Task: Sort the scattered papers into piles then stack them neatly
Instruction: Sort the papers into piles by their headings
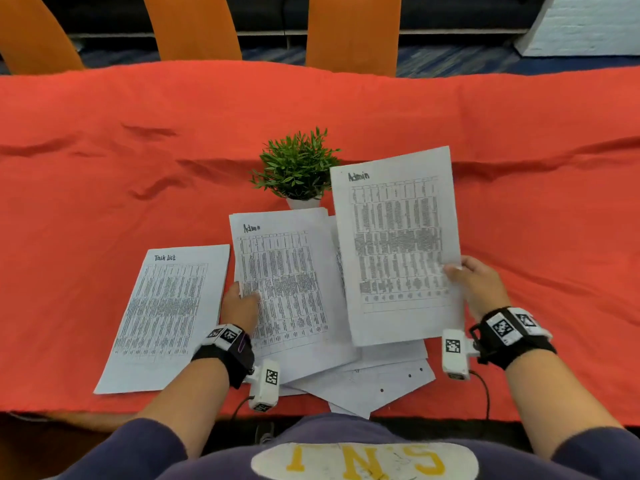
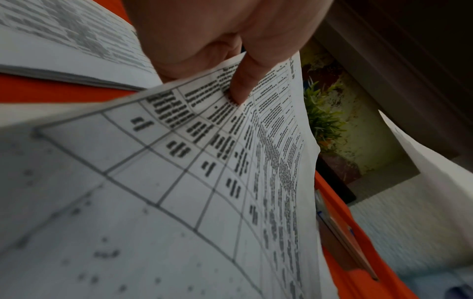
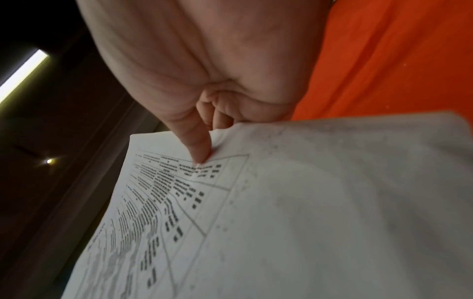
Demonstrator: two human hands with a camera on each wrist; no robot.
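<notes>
My right hand [image 1: 474, 282] pinches the right edge of a printed sheet headed "Admin" [image 1: 398, 244] and holds it lifted above the table; the thumb lies on its printed face [image 3: 199, 149]. My left hand [image 1: 240, 304] pinches the left edge of another "Admin" sheet [image 1: 287, 282], thumb on top [image 2: 240, 89], fingers under it. That sheet lies on a loose heap of papers [image 1: 377, 382] by the table's front edge. A neat pile headed "Task list" [image 1: 162, 317] lies to the left, its stacked edge showing in the left wrist view [image 2: 76, 76].
An orange-red cloth [image 1: 519, 150] covers the table. A small green potted plant [image 1: 298, 168] stands just behind the papers. Three orange chair backs [image 1: 353, 32] stand at the far side. The heap's corners reach over the front edge.
</notes>
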